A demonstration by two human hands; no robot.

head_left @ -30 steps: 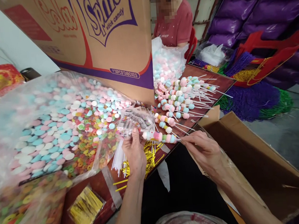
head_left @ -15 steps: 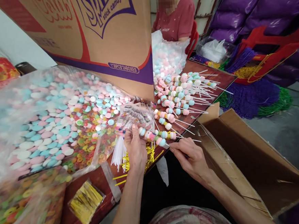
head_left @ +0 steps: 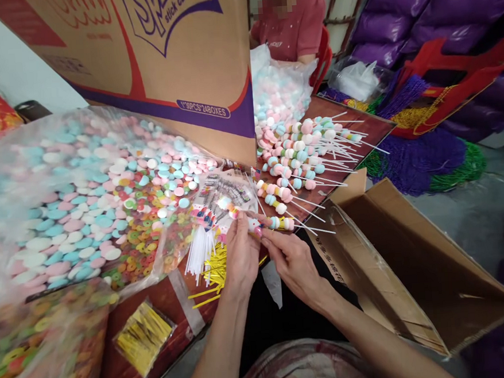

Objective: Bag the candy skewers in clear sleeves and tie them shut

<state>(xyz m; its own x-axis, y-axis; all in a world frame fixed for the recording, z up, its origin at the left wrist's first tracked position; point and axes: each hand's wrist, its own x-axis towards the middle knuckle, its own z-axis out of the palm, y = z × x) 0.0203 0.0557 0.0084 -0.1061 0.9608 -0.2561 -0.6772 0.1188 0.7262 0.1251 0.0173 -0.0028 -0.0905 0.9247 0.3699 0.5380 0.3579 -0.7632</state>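
My left hand (head_left: 242, 256) is closed around a marshmallow candy stick (head_left: 224, 203), whose pastel pieces show past the thumb. A clear printed wrapper seems to cover it. My right hand (head_left: 294, 261) meets the left at the candy's lower end, thumb and fingers pinched on it; the exact grip is partly hidden. Just beyond the right fingers lies another candy skewer (head_left: 281, 223). Gold twist ties (head_left: 216, 266) and white sticks (head_left: 199, 253) lie left of my left hand. Behind the hands is a stack of printed plastic bags (head_left: 230, 189).
Loose marshmallows (head_left: 68, 225) and gummy rings (head_left: 141, 245) cover the table's left. A large carton (head_left: 183, 73) stands behind. More candy skewers (head_left: 301, 151) lie at right, and an open cardboard box (head_left: 412, 258) sits beside the table. A person (head_left: 294, 25) sits opposite.
My right hand has moved left to meet the left hand at the candy stick. The candy stick has turned and shifted left, now mostly covered by my fingers.
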